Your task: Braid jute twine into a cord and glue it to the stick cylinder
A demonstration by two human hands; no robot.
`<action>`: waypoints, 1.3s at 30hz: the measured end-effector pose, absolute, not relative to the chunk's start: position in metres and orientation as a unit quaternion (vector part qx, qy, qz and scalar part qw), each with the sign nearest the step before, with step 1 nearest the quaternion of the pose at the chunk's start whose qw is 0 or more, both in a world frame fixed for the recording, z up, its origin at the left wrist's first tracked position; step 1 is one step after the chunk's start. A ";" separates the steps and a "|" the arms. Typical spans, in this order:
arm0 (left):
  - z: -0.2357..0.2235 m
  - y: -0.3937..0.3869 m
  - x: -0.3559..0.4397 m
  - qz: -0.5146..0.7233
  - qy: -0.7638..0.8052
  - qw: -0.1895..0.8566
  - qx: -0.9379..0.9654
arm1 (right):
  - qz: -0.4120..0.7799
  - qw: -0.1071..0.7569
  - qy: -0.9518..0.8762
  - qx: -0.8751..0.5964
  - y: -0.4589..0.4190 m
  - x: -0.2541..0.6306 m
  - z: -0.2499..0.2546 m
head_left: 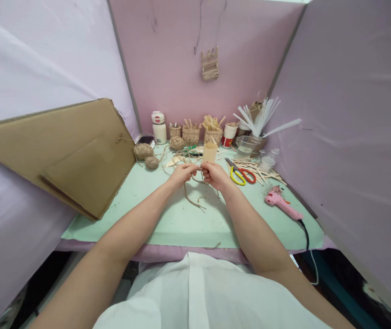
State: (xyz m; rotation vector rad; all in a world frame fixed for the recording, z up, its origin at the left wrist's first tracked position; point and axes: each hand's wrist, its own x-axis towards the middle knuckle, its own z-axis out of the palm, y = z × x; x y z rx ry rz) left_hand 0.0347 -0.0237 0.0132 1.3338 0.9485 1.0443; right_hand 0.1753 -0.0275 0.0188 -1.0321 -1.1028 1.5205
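A flat pale wooden panel [209, 152] is held upright above the middle of the green-covered table [178, 224], its lower end clamped between the thumb and fingers of the right hand [214, 175]. Jute twine [192, 201] is pinched by the left hand [186, 173], whose fingertips are brought together just beside those of the right; the exact point of the grip is too small to be made out. Loose strands are hung below both hands onto the cover.

To the left, twine balls [143, 151] are set near a large cardboard sheet [79, 155], which is tilted at the table's edge. To the right, scissors [238, 175] with yellow and red handles are laid beside scattered thin wooden strips [260, 172], and a pink hot glue gun [283, 204] is placed nearer the front. Along the back, a white-capped bottle [160, 131], stick-filled holders [191, 135] and a clear plastic cup [245, 150] are lined up.
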 end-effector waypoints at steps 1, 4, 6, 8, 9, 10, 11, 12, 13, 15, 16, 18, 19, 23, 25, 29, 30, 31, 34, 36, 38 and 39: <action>0.012 -0.023 0.034 0.445 0.408 0.555 0.572 | 0.616 0.478 -0.460 -0.425 -0.028 0.174 0.019; 0.008 -0.020 0.033 0.453 0.419 0.525 0.586 | 0.592 0.477 -0.480 -0.437 -0.030 0.173 0.018; 0.006 -0.019 0.032 0.460 0.422 0.517 0.586 | 0.558 0.483 -0.496 -0.458 -0.029 0.172 0.016; 0.006 -0.018 0.032 0.465 0.424 0.516 0.581 | 0.506 0.486 -0.520 -0.487 -0.026 0.173 0.013; 0.006 -0.018 0.032 0.466 0.426 0.516 0.579 | 0.477 0.487 -0.534 -0.500 -0.024 0.173 0.011; 0.006 -0.018 0.031 0.466 0.427 0.516 0.578 | 0.450 0.488 -0.546 -0.511 -0.023 0.173 0.010; 0.006 -0.017 0.031 0.465 0.430 0.513 0.579 | 0.424 0.489 -0.558 -0.519 -0.022 0.174 0.008; 0.005 -0.016 0.031 0.464 0.433 0.508 0.583 | 0.401 0.492 -0.568 -0.525 -0.020 0.174 0.007; 0.004 -0.016 0.031 0.462 0.435 0.501 0.589 | 0.381 0.495 -0.576 -0.528 -0.020 0.174 0.006; 0.002 -0.014 0.030 0.458 0.436 0.488 0.602 | 0.349 0.502 -0.589 -0.529 -0.019 0.174 0.005; 0.001 -0.014 0.029 0.456 0.436 0.483 0.608 | 0.338 0.506 -0.593 -0.527 -0.019 0.174 0.005; 0.000 -0.013 0.029 0.452 0.434 0.478 0.616 | 0.323 0.513 -0.600 -0.522 -0.020 0.174 0.005; 0.000 -0.013 0.029 0.451 0.434 0.476 0.618 | 0.319 0.516 -0.602 -0.520 -0.021 0.174 0.005; 0.001 -0.014 0.030 0.451 0.438 0.462 0.626 | 0.316 0.525 -0.604 -0.510 -0.022 0.173 0.007; 0.003 -0.016 0.031 0.452 0.435 0.453 0.633 | 0.321 0.529 -0.602 -0.506 -0.023 0.173 0.007; 0.008 -0.021 0.032 0.455 0.429 0.444 0.642 | 0.329 0.537 -0.596 -0.498 -0.023 0.173 0.007; 0.008 -0.022 0.032 0.458 0.427 0.443 0.641 | 0.331 0.538 -0.595 -0.497 -0.023 0.173 0.007; 0.008 -0.021 0.032 0.462 0.424 0.444 0.640 | 0.332 0.538 -0.595 -0.496 -0.023 0.173 0.007; 0.005 -0.019 0.033 0.470 0.418 0.469 0.620 | 0.330 0.541 -0.595 -0.495 -0.024 0.173 0.008; 0.003 -0.017 0.033 0.468 0.404 0.516 0.593 | 0.325 0.543 -0.597 -0.493 -0.024 0.173 0.009; 0.002 -0.016 0.033 0.464 0.378 0.573 0.560 | 0.329 0.542 -0.601 -0.487 -0.023 0.175 0.010; 0.003 -0.016 0.033 0.462 0.364 0.599 0.543 | 0.336 0.539 -0.605 -0.480 -0.022 0.176 0.010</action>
